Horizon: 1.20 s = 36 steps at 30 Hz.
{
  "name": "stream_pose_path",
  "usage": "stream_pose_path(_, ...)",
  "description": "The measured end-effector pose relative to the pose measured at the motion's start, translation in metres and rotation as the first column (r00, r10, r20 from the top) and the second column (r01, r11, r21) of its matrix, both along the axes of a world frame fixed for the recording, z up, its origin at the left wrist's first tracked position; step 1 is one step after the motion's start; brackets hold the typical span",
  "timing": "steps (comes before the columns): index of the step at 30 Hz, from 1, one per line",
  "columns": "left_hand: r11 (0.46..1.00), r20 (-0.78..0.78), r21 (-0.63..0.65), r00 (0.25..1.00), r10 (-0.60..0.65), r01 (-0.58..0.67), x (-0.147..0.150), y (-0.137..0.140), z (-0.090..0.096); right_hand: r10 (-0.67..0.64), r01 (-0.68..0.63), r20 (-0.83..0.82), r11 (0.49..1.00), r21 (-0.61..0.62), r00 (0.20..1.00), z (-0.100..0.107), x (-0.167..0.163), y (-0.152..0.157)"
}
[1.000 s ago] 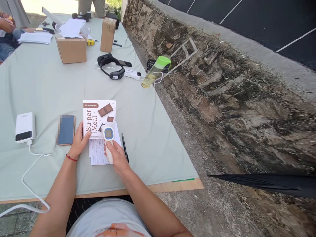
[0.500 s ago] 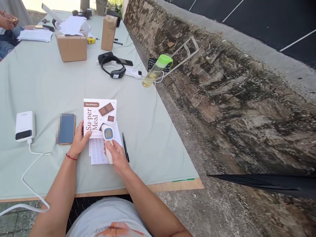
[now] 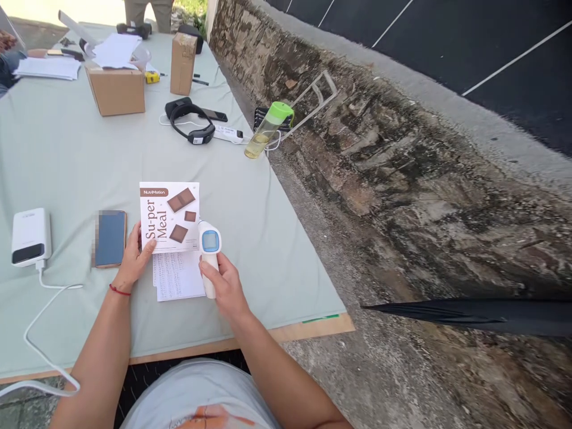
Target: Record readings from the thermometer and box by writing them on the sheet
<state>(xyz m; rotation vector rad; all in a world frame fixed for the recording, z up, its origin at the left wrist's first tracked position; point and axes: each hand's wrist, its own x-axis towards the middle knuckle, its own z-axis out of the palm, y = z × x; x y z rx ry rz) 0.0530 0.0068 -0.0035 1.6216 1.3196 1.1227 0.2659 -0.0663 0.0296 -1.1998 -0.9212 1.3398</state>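
Note:
My left hand [image 3: 136, 254] grips the lower left edge of a white box [image 3: 172, 244] printed "NutriMotion Su-per Meal" with brown bars, thumb on its front. In my right hand [image 3: 227, 283] is a white infrared thermometer [image 3: 210, 253] with a blue-rimmed display, its handle wrapped by my fingers. The thermometer stands beside the box's lower right corner, its head tipped slightly left. Printed sheets of paper [image 3: 179, 283] lie on the table below the box. A phone [image 3: 111, 238] rests left of my left hand. The pen seen earlier is hidden behind my right hand.
A white power bank [image 3: 31, 235] with a cable lies left on the cloth-covered table [image 3: 89, 155]. Farther off are a black headset [image 3: 196, 128], a green-lidded bottle [image 3: 268, 128], cardboard boxes [image 3: 118, 92] and papers. A stone wall [image 3: 357, 155] runs along the right.
My right hand has moved the thermometer right, from in front of the box to beside it, uncovering the printed bars. The whole view has shifted slightly, with things appearing farther left.

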Motion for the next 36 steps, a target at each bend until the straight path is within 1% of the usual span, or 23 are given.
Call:
stream_pose_path(4, 1.0, -0.014, -0.004, 1.0, 0.006, -0.006, -0.002, 0.001, 0.0, -0.073, 0.072, 0.05, 0.997, 0.022, 0.996, -0.002, 0.018, -0.002)
stream_pose_path(9, 1.0, -0.028, -0.012, 0.999, 0.021, -0.021, -0.003, 0.0, 0.004, -0.148, 0.148, 0.071, 0.989, -0.002, 0.986, -0.007, 0.031, -0.003)
stream_pose_path(18, 0.999, -0.014, -0.01, 0.999, 0.033, -0.034, -0.003, 0.002, 0.006, -0.154, 0.155, 0.076, 0.988, -0.005, 0.985, -0.011, 0.036, -0.006)
stream_pose_path(22, 1.0, -0.009, -0.009, 1.0, 0.025, -0.025, -0.005, 0.002, 0.004, -0.156, 0.158, 0.099, 0.987, -0.009, 0.983, -0.016, 0.038, -0.005)
stream_pose_path(24, 0.999, 0.001, -0.015, 0.999, 0.036, -0.036, -0.006, 0.003, -0.001, -0.152, 0.156, 0.148, 0.988, -0.017, 0.977, -0.022, 0.042, -0.001)
stream_pose_path(26, 0.997, 0.023, -0.043, 0.997, 0.071, -0.07, -0.008, 0.003, -0.008, -0.156, 0.167, 0.253, 0.986, -0.021, 0.955, -0.031, 0.05, 0.006)
stream_pose_path(28, 0.991, 0.059, -0.076, 0.991, 0.118, -0.113, -0.009, 0.004, -0.015, -0.178, 0.207, 0.422, 0.978, -0.024, 0.889, -0.043, 0.062, 0.016)
stream_pose_path(29, 0.988, 0.082, -0.083, 0.987, 0.135, -0.128, -0.009, 0.004, -0.018, -0.194, 0.243, 0.524, 0.97, -0.026, 0.829, -0.05, 0.069, 0.021)
stream_pose_path(31, 0.988, 0.135, -0.072, 0.98, 0.146, -0.137, -0.008, 0.003, -0.023, -0.184, 0.285, 0.722, 0.958, -0.019, 0.667, -0.064, 0.083, 0.029)
stream_pose_path(32, 0.989, 0.162, -0.055, 0.976, 0.144, -0.137, -0.006, 0.003, -0.025, -0.166, 0.292, 0.795, 0.956, -0.014, 0.583, -0.071, 0.089, 0.032)
stream_pose_path(34, 0.99, 0.21, -0.007, 0.967, 0.142, -0.143, -0.002, 0.002, -0.029, -0.126, 0.28, 0.884, 0.96, -0.006, 0.451, -0.084, 0.101, 0.035)
stream_pose_path(36, 0.984, 0.238, 0.048, 0.959, 0.154, -0.17, 0.003, 0.003, -0.032, -0.111, 0.254, 0.927, 0.967, 0.017, 0.359, -0.093, 0.108, 0.034)
